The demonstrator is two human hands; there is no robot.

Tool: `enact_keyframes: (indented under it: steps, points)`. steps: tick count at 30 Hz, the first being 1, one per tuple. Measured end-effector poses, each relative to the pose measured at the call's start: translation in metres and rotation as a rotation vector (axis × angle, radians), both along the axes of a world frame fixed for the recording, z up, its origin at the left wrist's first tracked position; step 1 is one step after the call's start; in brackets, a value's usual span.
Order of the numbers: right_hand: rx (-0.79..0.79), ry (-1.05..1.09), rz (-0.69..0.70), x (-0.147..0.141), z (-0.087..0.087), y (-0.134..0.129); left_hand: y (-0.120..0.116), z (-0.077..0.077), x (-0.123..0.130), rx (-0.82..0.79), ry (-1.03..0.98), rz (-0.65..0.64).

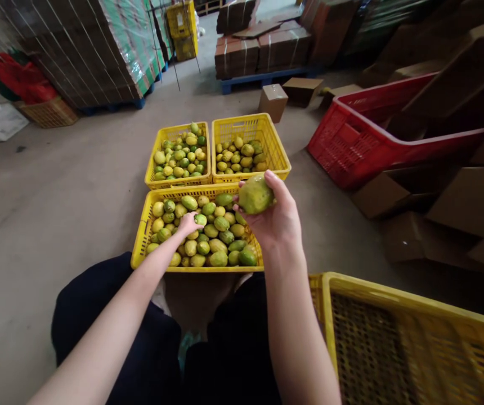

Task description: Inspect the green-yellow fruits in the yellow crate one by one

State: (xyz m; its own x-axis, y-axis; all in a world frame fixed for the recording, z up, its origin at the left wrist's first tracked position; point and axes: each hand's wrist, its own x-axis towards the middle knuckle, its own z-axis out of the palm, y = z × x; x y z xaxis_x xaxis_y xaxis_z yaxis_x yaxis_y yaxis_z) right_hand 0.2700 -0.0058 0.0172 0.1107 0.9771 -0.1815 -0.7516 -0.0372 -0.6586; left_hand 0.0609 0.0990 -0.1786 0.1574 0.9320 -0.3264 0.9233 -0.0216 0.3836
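Observation:
My right hand (282, 216) is closed around a large yellow-green lemon (256, 194), raised above the right side of the near yellow crate (138, 244). Inside that crate lie many green and yellow lemons (218, 246). Lower down, over the crate's middle, my left hand (188, 223) has its fingers on a smaller green lemon (200, 219). Its far fingers are partly hidden by the fruit. Behind stand two more yellow crates: the left one (152, 160) well filled with lemons, the right one (282, 154) with lemons heaped low in it.
Another yellow crate (394, 292) stands close at my right. Beyond it are a red crate (343, 140) holding cardboard and several cardboard boxes (411, 242). Stacked flat cardboard (284, 48) rests on a blue pallet at the back, and a tall wrapped stack (77, 50) stands at the back left.

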Motion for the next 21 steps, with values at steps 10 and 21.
enact_keyframes:
  steps: [10, 21]
  points:
    - [0.003, 0.173, 0.057, -0.038, 0.003, 0.010, -0.025, 0.151, -0.072, -0.091, -1.152, 0.066]
    - [-0.128, 0.008, 0.124, -0.080, -0.009, 0.008, -0.055, 0.191, -0.064, -0.273, -2.109, 0.667]
